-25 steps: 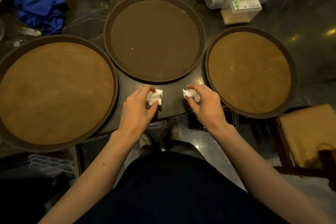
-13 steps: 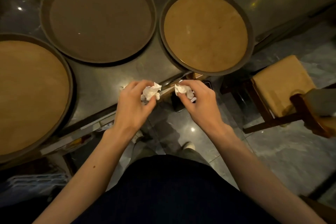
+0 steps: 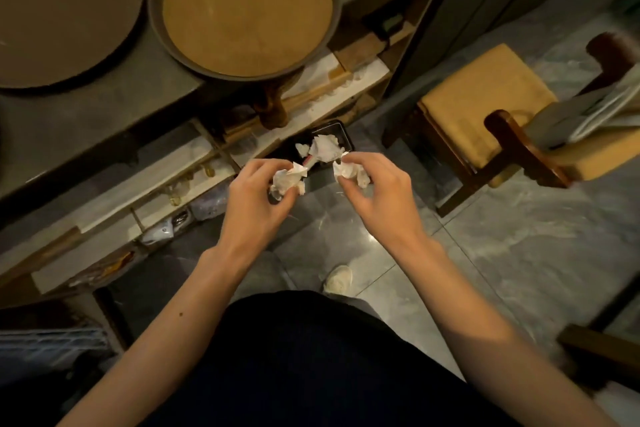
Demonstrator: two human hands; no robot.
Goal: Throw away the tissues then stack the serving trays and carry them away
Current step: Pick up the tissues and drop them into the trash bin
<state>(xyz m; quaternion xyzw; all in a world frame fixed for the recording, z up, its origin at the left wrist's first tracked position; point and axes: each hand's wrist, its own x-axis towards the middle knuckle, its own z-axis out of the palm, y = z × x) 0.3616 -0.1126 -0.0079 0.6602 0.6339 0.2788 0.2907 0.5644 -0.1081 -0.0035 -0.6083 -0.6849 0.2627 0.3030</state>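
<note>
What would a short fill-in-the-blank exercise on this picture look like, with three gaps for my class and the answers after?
1. Each hand, the left hand and the right hand, holds a crumpled white ____.
2. The black bin on the floor already has ____ paper in it.
3. The two round trays in view, the lighter tray and the darker tray, lie ____ by side on the counter, not stacked.

Answers: tissue; white; side

Two serving trays (image 3: 247, 7) (image 3: 62, 14), two held tissues (image 3: 287, 180) (image 3: 349, 170), one bin (image 3: 343, 137), two chairs (image 3: 485, 107) (image 3: 602, 354).
</note>
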